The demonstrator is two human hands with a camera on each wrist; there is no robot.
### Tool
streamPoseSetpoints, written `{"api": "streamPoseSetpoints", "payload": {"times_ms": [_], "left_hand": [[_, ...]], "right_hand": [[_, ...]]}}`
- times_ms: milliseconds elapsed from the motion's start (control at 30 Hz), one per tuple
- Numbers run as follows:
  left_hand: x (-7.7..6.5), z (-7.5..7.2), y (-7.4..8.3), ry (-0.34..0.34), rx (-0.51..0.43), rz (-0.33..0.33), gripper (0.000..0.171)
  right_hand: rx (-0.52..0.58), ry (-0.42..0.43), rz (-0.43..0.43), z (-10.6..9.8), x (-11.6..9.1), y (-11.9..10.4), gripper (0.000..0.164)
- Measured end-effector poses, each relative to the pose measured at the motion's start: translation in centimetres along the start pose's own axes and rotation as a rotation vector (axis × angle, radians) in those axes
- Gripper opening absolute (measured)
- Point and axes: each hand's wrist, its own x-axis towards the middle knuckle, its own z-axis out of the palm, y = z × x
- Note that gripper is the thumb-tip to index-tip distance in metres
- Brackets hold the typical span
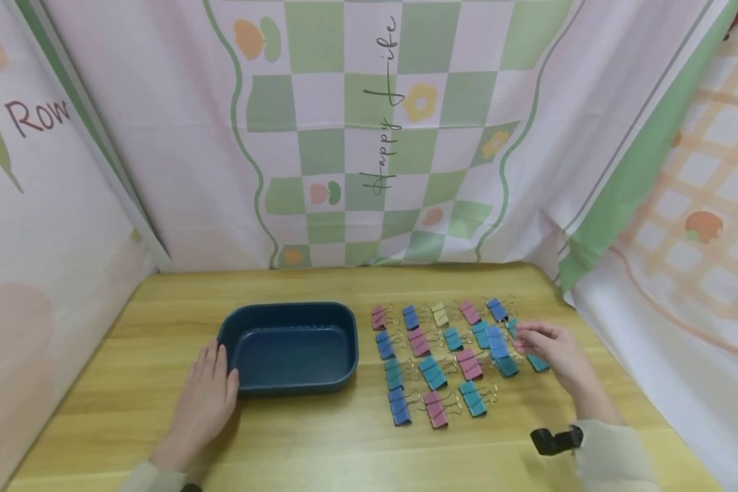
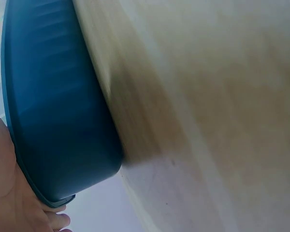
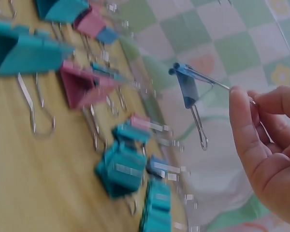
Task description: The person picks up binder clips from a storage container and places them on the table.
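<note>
A blue binder clip [image 3: 187,87] hangs in the air by one wire handle, which my right hand [image 1: 553,352] pinches between thumb and fingertips. In the head view this clip [image 1: 497,342] is above the right part of several rows of binder clips, such as a pink one [image 1: 469,364] and a teal one [image 1: 473,398]. A dark blue rectangular tray [image 1: 292,393] stands left of the rows, with nothing in it. My left hand [image 1: 206,389] rests with extended fingers against the tray's left end, at the rim.
All this stands on a wooden table [image 1: 307,444]. Patterned cloth curtains [image 1: 320,150] hang behind it and on both sides. A yellow binder clip [image 1: 439,314] lies in the back row; a teal clip [image 1: 538,363] lies below the right hand.
</note>
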Motion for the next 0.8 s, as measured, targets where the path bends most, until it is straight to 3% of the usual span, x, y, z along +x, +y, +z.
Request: {"api": "streamPoseSetpoints", "payload": {"times_ms": [233,367,567,800], "left_hand": [[0.0,0.0,0.0,-0.001,-0.008,-0.006,0.054],[0.0,0.0,0.0,0.003,-0.005,-0.001,0.054],[0.0,0.0,0.0,0.009,-0.003,0.001,0.054],[0.0,0.2,-0.1,0.014,0.003,0.010,0.054]], "right_hand": [[-0.133,-0.035,0.070,-1.9,-1.5,1.2,0.012],[-0.199,-0.049,0.116,-2.5,-2.6,1.8,0.024],[-0.206,-0.105,0.189,-2.7,-3.5,2.6,0.036],[-0.118,-0.234,0.163,-3.0,-3.9,3.6,0.034]]}}
